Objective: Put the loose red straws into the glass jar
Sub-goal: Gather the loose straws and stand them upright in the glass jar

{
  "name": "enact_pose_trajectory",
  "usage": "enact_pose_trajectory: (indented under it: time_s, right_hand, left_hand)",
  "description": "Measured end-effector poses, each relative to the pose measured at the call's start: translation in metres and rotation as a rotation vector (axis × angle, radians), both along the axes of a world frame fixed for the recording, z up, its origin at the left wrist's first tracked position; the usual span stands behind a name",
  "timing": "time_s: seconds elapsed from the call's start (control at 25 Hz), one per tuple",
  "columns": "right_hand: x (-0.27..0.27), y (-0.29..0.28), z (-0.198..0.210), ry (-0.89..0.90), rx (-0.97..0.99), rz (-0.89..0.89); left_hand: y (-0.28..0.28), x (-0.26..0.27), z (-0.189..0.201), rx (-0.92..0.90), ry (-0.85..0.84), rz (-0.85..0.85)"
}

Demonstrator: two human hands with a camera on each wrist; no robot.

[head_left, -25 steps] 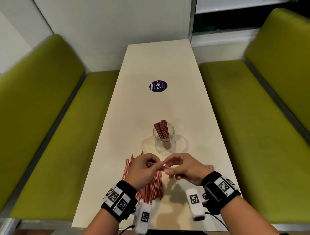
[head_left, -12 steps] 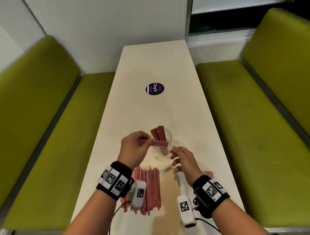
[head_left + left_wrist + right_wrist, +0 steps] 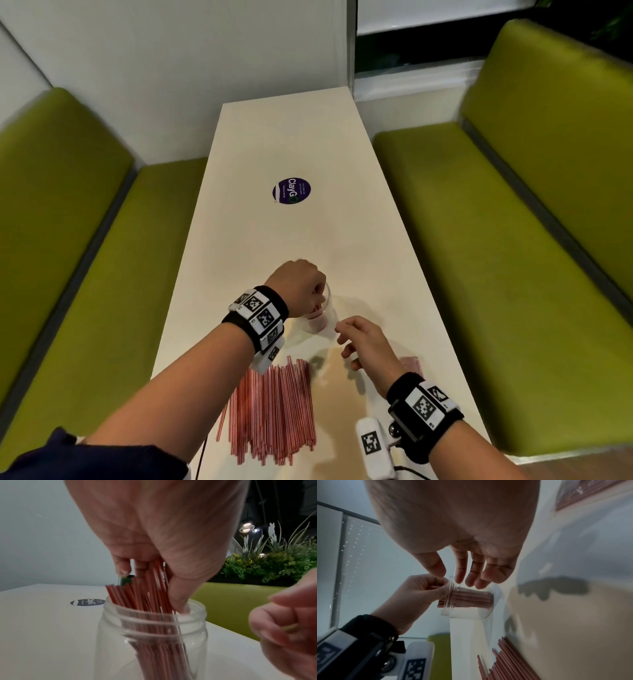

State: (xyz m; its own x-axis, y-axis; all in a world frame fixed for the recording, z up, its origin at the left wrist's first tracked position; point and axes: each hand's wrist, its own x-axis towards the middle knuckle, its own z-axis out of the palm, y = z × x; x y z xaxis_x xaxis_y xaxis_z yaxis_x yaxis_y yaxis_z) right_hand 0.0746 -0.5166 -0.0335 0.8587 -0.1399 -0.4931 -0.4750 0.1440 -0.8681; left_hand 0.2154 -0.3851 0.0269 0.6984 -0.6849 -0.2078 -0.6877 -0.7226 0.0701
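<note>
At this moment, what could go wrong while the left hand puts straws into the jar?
1. The right hand is near the glass jar but does not hold it, so a push from the left hand may tip it.
2. The straws in the jar lean to one side, so new ones may catch on their ends and fall out.
3. The left forearm hangs over the loose straws and may scatter them.

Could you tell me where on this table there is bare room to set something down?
The table is bare between the round sticker and the wall end, and again between the sticker and the glass jar. The near end is crowded: the left hand at the jar's mouth, the right hand beside it, and the loose red straws.
</note>
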Motion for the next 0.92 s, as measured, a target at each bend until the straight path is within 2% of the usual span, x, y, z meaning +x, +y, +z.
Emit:
enact_pose_trajectory:
  time_s: [0.12, 0.28, 0.4, 0.52, 0.64, 0.76, 0.84, 0.92]
  right_hand:
    - [-0.003, -0.004, -0.001, -0.002, 0.009, -0.027]
    - [-0.005, -0.003, -0.005, -0.011, -0.031, -0.034]
    - [-0.006, 0.000, -0.007, -0.010, -0.042, -0.020]
    - [-0.009, 0.006, -0.009, -0.027, -0.071, 0.001]
    - [-0.012, 0.008, -0.016, -0.031, -0.175, 0.033]
    - [-0.018, 0.012, -0.023, 0.043, -0.364, 0.266]
    - [-0.024, 0.020, -0.025, 0.090, -0.488, 0.469]
    - [-0.027, 0.030, -0.023, 0.100, -0.581, 0.584]
  left_hand:
    - [0.004, 0.004, -0.006, -0.061, -0.129, -0.060]
    - [0.018, -0.005, -0.020, -0.311, -0.157, 0.082]
    - [0.023, -0.018, -0.035, -0.297, -0.056, 0.177]
    - [0.026, -0.023, -0.037, -0.236, 0.047, 0.172]
    - [0.037, -0.029, -0.024, -0.457, 0.027, 0.302]
    - [0.065, -0.058, -0.024, -0.686, -0.033, 0.531]
    - [0.081, -0.088, -0.033, -0.718, 0.023, 0.634]
    - [0.091, -0.120, -0.045, -0.681, 0.110, 0.690]
